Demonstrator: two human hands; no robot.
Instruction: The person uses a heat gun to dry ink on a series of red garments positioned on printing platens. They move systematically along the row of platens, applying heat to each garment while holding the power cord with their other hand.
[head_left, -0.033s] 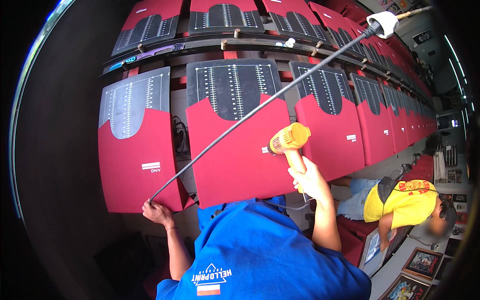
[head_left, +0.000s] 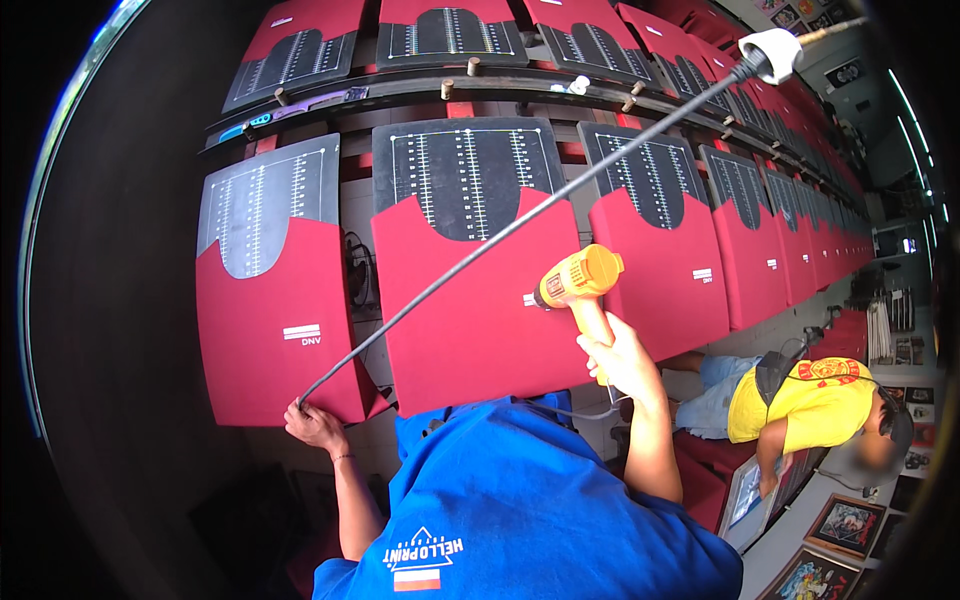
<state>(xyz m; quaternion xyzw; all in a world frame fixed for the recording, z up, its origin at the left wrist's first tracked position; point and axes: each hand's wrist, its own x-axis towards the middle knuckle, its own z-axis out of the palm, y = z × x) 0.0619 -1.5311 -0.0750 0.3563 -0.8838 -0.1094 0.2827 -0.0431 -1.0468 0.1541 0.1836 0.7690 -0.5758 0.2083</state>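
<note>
- A yellow heat gun [head_left: 580, 285] is clasped in the closed right hand [head_left: 622, 358].
- A red garment [head_left: 275, 330] is pinched at its lower edge by the left hand [head_left: 312, 425].

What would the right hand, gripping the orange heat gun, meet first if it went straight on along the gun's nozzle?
Probably the red fabric on the middle board: the right hand aims the heat gun left at it, though depth is unclear.

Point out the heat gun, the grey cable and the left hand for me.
heat gun [head_left: 580, 282]: head view, on its orange body.
grey cable [head_left: 520, 225]: head view, mid-length over the red panel.
left hand [head_left: 312, 422]: head view, back of the hand.
</note>
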